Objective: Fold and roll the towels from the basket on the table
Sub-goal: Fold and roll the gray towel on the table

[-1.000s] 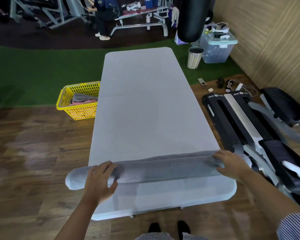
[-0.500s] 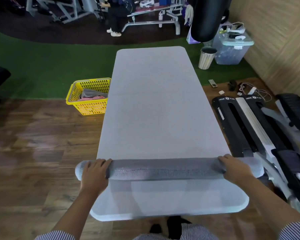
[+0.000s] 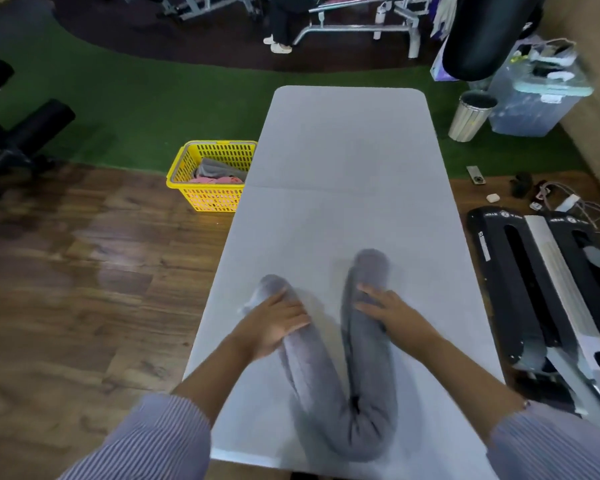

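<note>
A long grey rolled towel (image 3: 364, 372) lies on the white table (image 3: 343, 161), bent into a U with both ends pointing away from me. My left hand (image 3: 274, 323) rests on the left arm of the roll, fingers laid over it. Against the right arm of the roll lies my right hand (image 3: 388, 311), fingers spread. The bend of the U sits near the table's front edge. A yellow basket (image 3: 208, 199) stands on the floor left of the table, holding grey and pink towels (image 3: 219, 173).
Black exercise equipment (image 3: 520, 278) lies on the floor close to the table's right side. A ribbed bin (image 3: 470, 116) and a plastic storage box (image 3: 534, 98) stand at the far right. A hanging black punching bag (image 3: 489, 32) is above them. A person's legs (image 3: 281, 26) show at the back.
The roll lay straight across the table's front with a hand at each end. Both hands have swung the ends forward and inward, bending it into a U.
</note>
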`<state>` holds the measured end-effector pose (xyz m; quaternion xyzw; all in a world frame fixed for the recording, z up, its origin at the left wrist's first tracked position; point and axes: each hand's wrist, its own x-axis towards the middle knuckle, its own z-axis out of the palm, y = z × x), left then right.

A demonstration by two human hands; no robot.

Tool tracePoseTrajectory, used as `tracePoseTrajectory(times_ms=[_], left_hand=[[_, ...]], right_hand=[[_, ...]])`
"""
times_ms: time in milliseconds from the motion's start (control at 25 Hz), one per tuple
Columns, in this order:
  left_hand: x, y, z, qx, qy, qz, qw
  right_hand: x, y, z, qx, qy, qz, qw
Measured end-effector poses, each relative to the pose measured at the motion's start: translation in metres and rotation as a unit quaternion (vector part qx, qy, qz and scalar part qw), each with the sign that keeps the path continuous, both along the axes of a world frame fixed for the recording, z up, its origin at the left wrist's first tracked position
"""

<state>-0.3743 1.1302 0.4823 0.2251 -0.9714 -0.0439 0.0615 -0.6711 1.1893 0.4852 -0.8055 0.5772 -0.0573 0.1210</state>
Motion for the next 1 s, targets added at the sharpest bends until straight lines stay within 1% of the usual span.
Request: tracePoseTrajectory(times_ms=[40,80,120,160,200,280,400,480,520,560,600,680,720,840,880,1000], left_hand=[[-0.012,0.001,-0.002,0.011,0.009,0.002,1.000],[-0.019,0.000,-0.003,0.014,0.013,0.016,1.000],[-0.022,-0.002,-0.005,0.009,0.007,0.039,0.999],[-0.023,-0.005,-0.005,-0.001,-0.013,0.062,0.998],[-0.023,-0.008,-0.003,-0.014,-0.039,0.078,0.996],[-0.025,-0.016,0.001,-0.045,-0.091,0.080,0.992],[-0.044,-0.035,0.009,-0.079,-0.208,0.020,0.975],[-0.059,-0.042,0.014,-0.055,-0.300,-0.019,0.952],[-0.065,-0.043,0.015,-0.046,-0.331,-0.031,0.942],[-0.068,-0.043,0.015,-0.040,-0.340,-0.035,0.939],[-0.070,-0.042,0.015,-0.036,-0.329,-0.034,0.943],[-0.069,-0.039,0.013,-0.038,-0.277,-0.026,0.960],[-0.068,-0.037,0.012,-0.045,-0.261,-0.021,0.964],[-0.060,-0.027,0.010,-0.058,-0.272,-0.008,0.961],[-0.055,-0.024,0.006,-0.048,-0.259,-0.004,0.965],[-0.029,-0.014,-0.001,-0.015,-0.179,-0.010,0.984]], right_hand=[[0.016,-0.005,-0.008,0.004,-0.051,-0.034,0.998],[0.029,-0.007,-0.012,0.021,-0.115,-0.089,0.989],[0.039,-0.008,-0.016,0.029,-0.155,-0.139,0.978],[0.044,-0.007,-0.019,0.034,-0.166,-0.170,0.971],[0.047,-0.007,-0.021,0.047,-0.157,-0.169,0.972],[0.048,-0.007,-0.023,0.062,-0.151,-0.118,0.980],[0.049,-0.007,-0.019,0.082,-0.188,-0.064,0.977],[0.047,-0.002,-0.015,0.104,-0.221,-0.082,0.966],[0.046,0.003,-0.011,0.122,-0.234,-0.111,0.958],[0.046,0.009,-0.007,0.150,-0.241,-0.138,0.949],[0.047,0.016,-0.004,0.184,-0.243,-0.156,0.940],[0.049,0.027,-0.002,0.237,-0.223,-0.174,0.930],[0.050,0.032,-0.002,0.240,-0.212,-0.177,0.931],[0.048,0.039,-0.001,0.227,-0.191,-0.207,0.932],[0.046,0.040,0.001,0.217,-0.170,-0.206,0.939],[0.040,0.045,0.008,0.191,-0.113,-0.188,0.957]])
